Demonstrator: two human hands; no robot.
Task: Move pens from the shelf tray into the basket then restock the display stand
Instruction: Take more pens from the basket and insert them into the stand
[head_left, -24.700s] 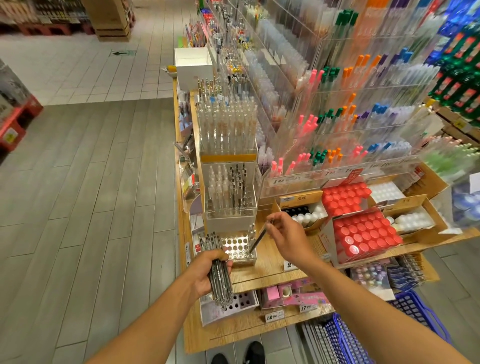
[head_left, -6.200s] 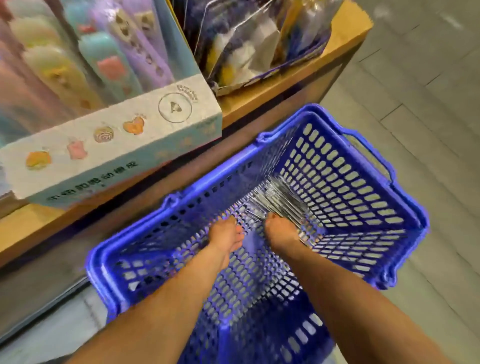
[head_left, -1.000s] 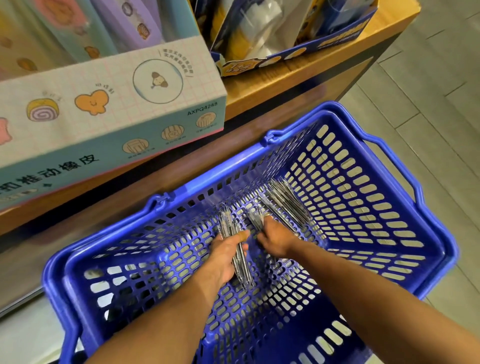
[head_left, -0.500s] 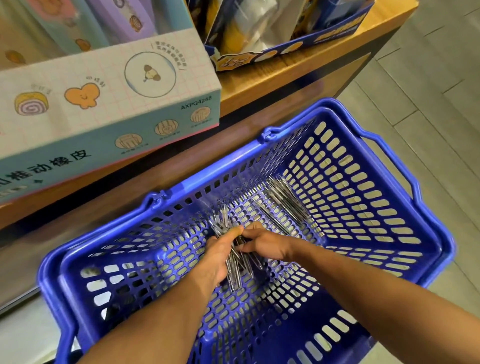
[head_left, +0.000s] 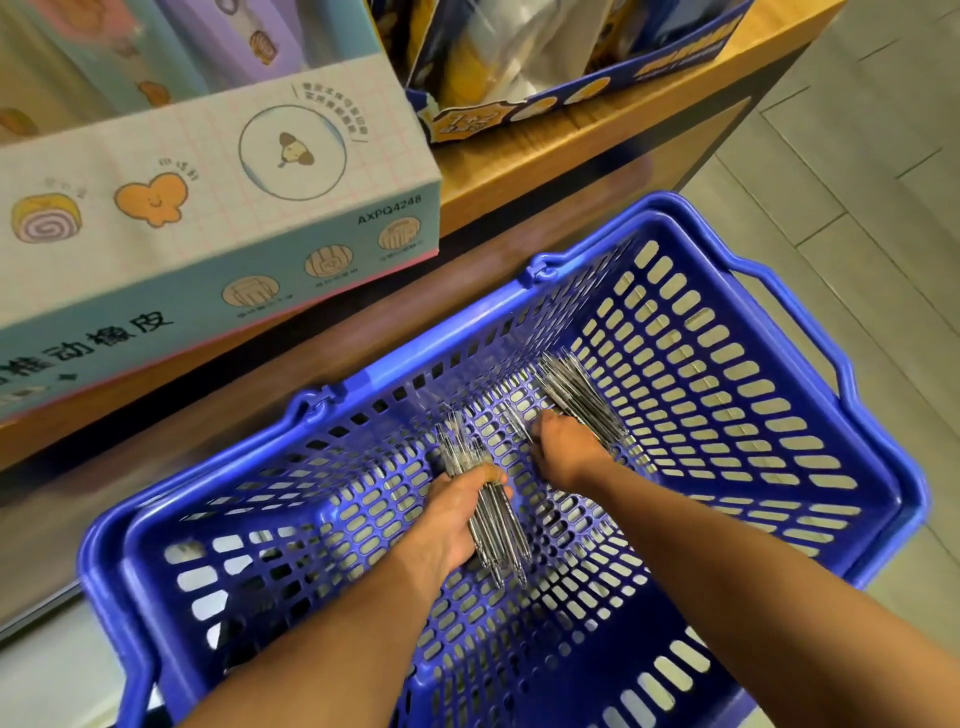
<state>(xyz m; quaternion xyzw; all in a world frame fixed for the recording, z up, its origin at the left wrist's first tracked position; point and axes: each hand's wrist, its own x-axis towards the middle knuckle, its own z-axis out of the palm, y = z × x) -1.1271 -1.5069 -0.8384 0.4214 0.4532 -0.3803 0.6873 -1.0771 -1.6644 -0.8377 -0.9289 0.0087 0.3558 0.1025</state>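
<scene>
While the left hand (head_left: 457, 519) grips a bundle of pens (head_left: 491, 525) low inside the blue basket (head_left: 769, 597), the right hand (head_left: 563, 447), farther in, closes on the loose pile (head_left: 576, 392) by the far wall. Best rake them parallel before adding them. Half a second ago the two hands met over one bundle; now they are apart.

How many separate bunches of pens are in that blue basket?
2. One bunch of slim clear pens is gripped in the left hand; a loose pile of pens lies on the blue plastic basket floor by the right hand, partly hidden.
</scene>
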